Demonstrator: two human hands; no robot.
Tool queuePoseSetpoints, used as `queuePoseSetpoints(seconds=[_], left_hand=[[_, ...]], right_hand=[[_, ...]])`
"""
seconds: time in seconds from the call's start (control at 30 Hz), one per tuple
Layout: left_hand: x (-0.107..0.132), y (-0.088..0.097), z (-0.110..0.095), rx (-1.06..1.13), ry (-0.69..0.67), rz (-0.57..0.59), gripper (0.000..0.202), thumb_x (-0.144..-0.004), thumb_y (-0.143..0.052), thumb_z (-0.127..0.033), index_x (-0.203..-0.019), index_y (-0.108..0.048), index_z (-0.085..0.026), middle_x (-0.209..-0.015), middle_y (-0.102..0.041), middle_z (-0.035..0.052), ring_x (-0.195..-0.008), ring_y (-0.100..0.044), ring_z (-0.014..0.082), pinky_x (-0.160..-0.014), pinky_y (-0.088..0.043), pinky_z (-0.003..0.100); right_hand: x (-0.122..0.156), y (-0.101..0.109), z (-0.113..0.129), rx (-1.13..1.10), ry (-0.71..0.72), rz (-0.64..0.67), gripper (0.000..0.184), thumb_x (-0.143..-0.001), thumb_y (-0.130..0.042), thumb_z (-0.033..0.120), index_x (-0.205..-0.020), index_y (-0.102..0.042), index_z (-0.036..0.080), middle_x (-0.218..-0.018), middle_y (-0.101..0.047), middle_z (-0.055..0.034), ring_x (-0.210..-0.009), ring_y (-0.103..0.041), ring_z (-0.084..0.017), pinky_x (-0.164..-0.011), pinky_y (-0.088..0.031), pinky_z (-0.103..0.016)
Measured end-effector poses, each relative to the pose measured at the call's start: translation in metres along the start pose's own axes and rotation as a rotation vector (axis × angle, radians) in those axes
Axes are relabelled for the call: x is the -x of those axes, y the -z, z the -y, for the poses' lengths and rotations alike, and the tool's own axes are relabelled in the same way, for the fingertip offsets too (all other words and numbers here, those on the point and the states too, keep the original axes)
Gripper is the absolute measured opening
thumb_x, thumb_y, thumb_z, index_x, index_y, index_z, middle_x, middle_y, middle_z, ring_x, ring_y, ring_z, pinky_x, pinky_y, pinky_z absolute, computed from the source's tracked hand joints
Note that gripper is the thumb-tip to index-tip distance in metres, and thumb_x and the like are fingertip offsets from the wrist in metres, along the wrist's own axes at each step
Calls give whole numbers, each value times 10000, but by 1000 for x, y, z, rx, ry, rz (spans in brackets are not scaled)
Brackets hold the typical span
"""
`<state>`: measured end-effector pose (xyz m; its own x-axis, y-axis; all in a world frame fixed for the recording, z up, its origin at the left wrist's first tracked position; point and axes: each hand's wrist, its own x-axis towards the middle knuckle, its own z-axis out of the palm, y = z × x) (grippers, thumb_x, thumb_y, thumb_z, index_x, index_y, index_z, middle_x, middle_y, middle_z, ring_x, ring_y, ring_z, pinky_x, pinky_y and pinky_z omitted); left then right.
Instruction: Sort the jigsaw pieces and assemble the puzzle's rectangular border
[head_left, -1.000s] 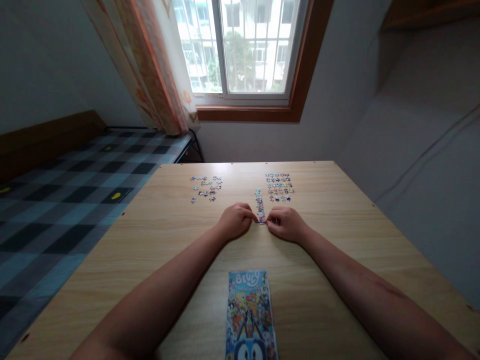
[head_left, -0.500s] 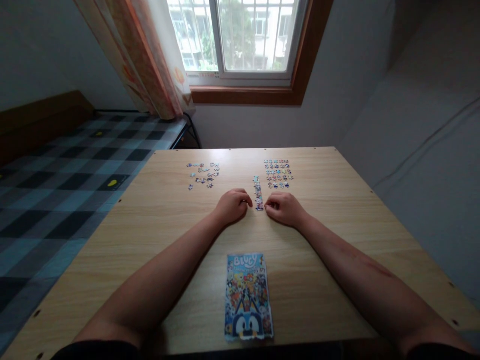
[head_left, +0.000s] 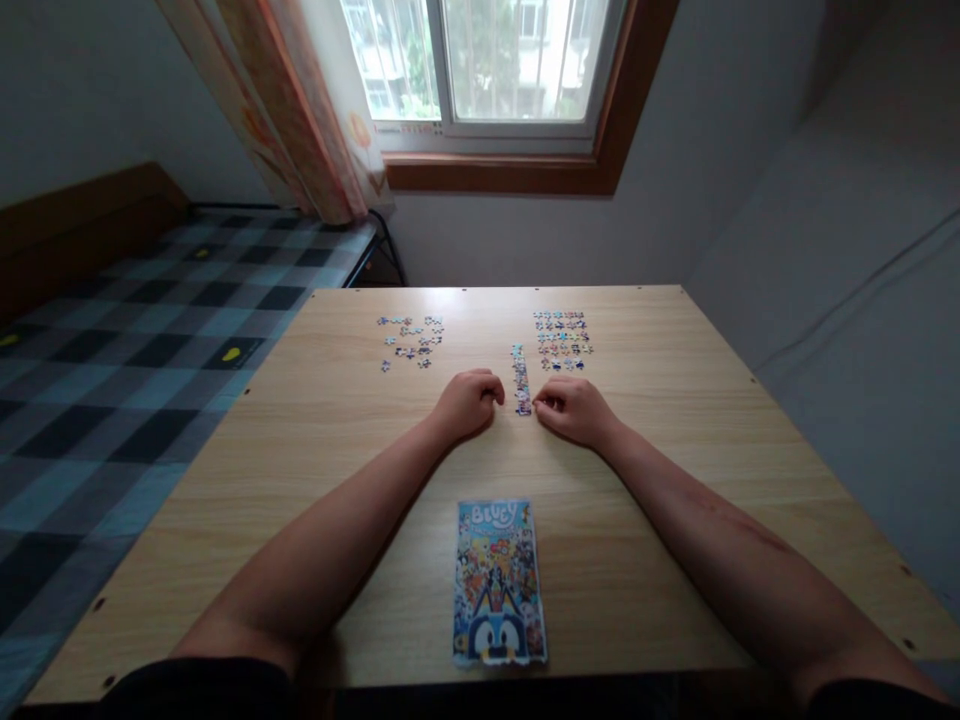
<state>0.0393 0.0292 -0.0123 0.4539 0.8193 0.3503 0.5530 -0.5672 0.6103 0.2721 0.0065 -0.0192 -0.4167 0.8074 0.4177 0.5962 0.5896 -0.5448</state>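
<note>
Seemingly at the joining step: narrow, multicoloured cardboard jigsaw strip [head_left: 522, 384] on the pale wooden table [head_left: 487, 465], between loosely curled left hand [head_left: 471, 402] and narrowly pinched right hand [head_left: 576, 410]; impossible to tell if holding anything. Probably calls for picking from small multicoloured jigsaw pieces [head_left: 562, 337], far right.

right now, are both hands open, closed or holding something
Left hand: curled, nothing visibly held; open or closed, can't tell.
Right hand: curled beside the puzzle strip; can't tell if it holds anything.

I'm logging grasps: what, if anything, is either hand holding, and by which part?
No hold shows. The left hand is apart from the assembled jigsaw strip; the right hand has fingers at the strip's near right edge, contact unclear.
</note>
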Motion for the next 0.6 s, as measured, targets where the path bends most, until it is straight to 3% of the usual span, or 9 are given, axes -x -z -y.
queuePoseSetpoints(seconds=[0.6], left_hand=[[-4, -3, -1, -3, -5, 32, 257, -670, -455, -26, -604, -656, -171, -688, -627, 13, -680, -576, 140, -699, -444, 260]], right_hand=[[2, 6, -1, 21, 17, 5, 140, -837, -623, 216, -761, -731, 171, -671, -605, -9, -621, -521, -130, -621, -378, -270]])
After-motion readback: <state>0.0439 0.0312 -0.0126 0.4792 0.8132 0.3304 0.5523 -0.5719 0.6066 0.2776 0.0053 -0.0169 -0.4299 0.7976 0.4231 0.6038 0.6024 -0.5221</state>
